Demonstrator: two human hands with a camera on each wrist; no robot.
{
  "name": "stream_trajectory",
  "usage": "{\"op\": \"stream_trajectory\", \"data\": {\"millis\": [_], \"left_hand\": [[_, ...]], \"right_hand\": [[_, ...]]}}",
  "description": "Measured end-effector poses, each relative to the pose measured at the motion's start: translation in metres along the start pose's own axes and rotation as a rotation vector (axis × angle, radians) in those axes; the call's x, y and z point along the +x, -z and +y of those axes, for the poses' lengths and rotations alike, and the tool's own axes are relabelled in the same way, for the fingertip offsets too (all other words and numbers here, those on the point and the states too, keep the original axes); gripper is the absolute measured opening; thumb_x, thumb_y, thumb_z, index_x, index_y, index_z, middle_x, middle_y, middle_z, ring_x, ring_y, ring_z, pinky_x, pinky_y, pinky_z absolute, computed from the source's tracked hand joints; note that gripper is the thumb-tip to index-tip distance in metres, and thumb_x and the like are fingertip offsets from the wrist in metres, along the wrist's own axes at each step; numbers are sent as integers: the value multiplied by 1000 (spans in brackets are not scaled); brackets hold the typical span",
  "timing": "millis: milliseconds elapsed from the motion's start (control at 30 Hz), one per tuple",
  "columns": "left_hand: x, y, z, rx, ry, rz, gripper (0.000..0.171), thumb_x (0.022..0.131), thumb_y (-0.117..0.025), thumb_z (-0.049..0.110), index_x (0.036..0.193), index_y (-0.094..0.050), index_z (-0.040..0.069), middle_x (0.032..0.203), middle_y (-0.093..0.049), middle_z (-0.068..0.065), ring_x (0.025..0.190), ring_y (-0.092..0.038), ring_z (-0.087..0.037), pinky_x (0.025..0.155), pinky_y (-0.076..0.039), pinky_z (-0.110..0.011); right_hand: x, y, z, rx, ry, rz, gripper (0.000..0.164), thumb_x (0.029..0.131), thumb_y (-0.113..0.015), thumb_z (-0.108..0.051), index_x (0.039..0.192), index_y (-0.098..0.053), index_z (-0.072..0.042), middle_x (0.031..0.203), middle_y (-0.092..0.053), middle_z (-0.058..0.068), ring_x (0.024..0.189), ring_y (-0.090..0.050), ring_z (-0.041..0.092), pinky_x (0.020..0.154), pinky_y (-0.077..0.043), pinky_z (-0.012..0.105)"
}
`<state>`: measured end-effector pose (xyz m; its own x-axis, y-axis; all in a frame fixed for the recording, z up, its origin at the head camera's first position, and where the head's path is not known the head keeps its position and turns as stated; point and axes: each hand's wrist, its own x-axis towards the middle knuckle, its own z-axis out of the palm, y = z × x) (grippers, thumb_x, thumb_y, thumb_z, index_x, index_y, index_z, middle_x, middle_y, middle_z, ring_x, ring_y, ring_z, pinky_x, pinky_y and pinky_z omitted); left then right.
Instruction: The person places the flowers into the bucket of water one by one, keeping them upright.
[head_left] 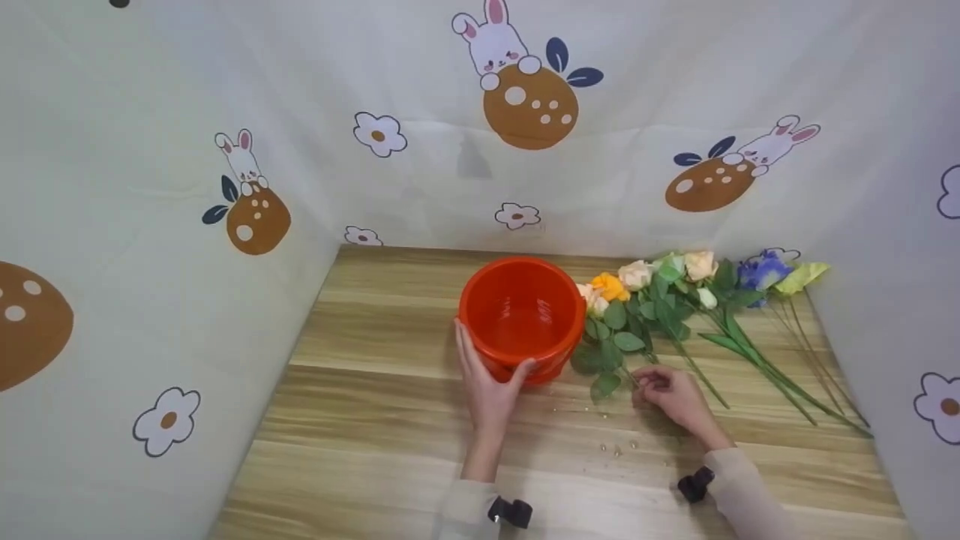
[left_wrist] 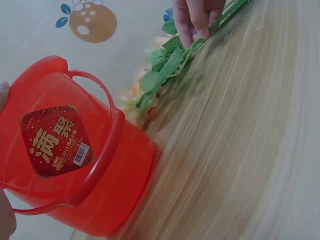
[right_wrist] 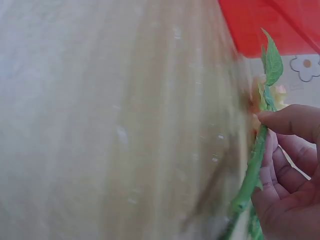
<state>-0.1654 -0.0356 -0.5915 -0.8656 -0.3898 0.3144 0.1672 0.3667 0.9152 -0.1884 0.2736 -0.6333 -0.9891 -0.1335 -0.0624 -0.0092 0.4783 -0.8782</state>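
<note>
A red plastic bucket (head_left: 480, 352) stands upright on the wooden table. My left hand (head_left: 489, 390) holds it from the front left, fingers along its left side and thumb by the front rim. In the left wrist view, the bucket's handle hangs down across its wall, which bears a dark red label (left_wrist: 57, 141). To the right of the bucket, my right hand (head_left: 675, 394) pinches a green flower stem (right_wrist: 254, 167) between thumb and fingers. This stem belongs to one of the artificial flowers lying there; which bloom it carries is hard to tell.
Several artificial flowers lie right of the bucket: an orange bloom (head_left: 610, 286), pale peach roses (head_left: 701, 265), a blue-purple flower (head_left: 763, 271) and a yellow one (head_left: 802, 277). Small clear beads (head_left: 617, 451) are scattered on the table (head_left: 360, 420). A printed curtain (head_left: 420, 187) encloses the back and sides.
</note>
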Motion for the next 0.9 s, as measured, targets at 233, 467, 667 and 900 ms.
{"op": "stream_trajectory", "data": {"millis": [233, 467, 667, 900], "left_hand": [[0, 0, -1, -3, 29, -15, 122, 72, -89, 38, 162, -8, 21, 169, -11, 1, 152, -26, -27, 116, -39, -49], [1, 0, -1, 2, 26, -19, 122, 72, -89, 38, 162, -7, 20, 169, -10, -1, 152, -24, -29, 115, -40, -50], [0, 0, 0, -3, 12, -9, 122, 72, -89, 37, 162, -8, 18, 169, -13, -7, 152, -25, -30, 114, -40, -52], [0, 0, 1, -26, 17, 2, 124, 71, -91, 34, 162, -9, 18, 169, -13, -6, 152, -23, -27, 116, -38, -50]], "right_hand": [[-12, 9, -39, 30, 33, -13, 27, 82, -60, 16, 108, -66, 16, 94, -68, 29, 80, -64, 7, 71, -52, 14], [-8, 13, -35, 27, 43, 40, 30, 82, -61, 18, 110, -68, 12, 97, -70, 26, 81, -61, 1, 72, -53, 12], [-6, 21, -41, 52, 62, 58, 28, 84, -66, 11, 111, -70, 7, 99, -71, 21, 82, -62, 1, 75, -54, 12], [-5, 28, -53, 79, 77, 98, 25, 85, -66, 11, 109, -71, 7, 94, -70, 18, 81, -65, 9, 73, -56, 13]]}}
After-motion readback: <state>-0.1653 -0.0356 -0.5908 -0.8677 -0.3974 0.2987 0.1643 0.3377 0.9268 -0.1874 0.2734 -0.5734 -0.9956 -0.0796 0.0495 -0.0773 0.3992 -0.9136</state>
